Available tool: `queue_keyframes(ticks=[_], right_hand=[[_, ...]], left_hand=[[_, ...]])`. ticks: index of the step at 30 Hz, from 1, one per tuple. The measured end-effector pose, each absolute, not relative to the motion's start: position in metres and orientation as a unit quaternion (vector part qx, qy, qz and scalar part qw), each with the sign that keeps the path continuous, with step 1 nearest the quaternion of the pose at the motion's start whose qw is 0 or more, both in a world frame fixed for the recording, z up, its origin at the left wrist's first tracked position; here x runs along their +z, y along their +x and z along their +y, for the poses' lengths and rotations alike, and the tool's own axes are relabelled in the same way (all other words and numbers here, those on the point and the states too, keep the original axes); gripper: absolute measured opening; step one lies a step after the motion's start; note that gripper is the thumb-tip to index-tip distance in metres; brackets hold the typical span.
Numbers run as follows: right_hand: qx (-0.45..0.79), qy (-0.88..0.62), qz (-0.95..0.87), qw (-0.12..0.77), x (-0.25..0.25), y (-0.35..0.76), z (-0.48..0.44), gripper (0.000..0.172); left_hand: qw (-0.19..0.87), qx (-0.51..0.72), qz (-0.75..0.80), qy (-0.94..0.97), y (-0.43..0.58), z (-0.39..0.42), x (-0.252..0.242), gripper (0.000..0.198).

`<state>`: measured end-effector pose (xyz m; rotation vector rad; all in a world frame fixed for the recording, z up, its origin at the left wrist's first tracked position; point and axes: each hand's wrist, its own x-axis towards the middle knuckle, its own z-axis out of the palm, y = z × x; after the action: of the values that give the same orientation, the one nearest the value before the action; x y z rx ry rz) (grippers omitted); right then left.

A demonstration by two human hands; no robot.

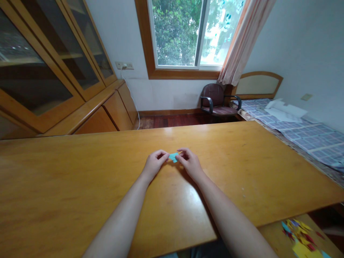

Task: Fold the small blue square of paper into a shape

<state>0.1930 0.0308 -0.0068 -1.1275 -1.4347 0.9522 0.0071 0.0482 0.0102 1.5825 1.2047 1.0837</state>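
A small light-blue piece of folded paper is held between my two hands, just above the wooden table. My left hand pinches its left end between thumb and fingertips. On the other side, the thumb and forefinger of my right hand close on its right end. A few crease or edge lines show on the paper, and a small corner points downward. The fingertips cover both of its ends.
At the lower right, a lower surface bears a pile of colourful paper pieces, mostly yellow, red and blue. A dark red armchair stands beyond the table, beside a bed with a checked cover. Glass-fronted cabinets line the left wall.
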Motion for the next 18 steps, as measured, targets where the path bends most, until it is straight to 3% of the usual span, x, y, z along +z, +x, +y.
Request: queue_keyframes(ticks=[13,18], right_hand=[[0.437,-0.449,-0.573,0.528,-0.0073,0.1921,0.0318,0.030],[0.471,-0.435,-0.551,0.535,-0.0049,0.1925,0.0323,0.033]], left_hand=[[0.454,0.427,0.496,0.604,0.0073,0.0498,0.0070,0.030],[0.364,0.450,0.473,0.664,0.0086,0.0460,0.0109,0.021]])
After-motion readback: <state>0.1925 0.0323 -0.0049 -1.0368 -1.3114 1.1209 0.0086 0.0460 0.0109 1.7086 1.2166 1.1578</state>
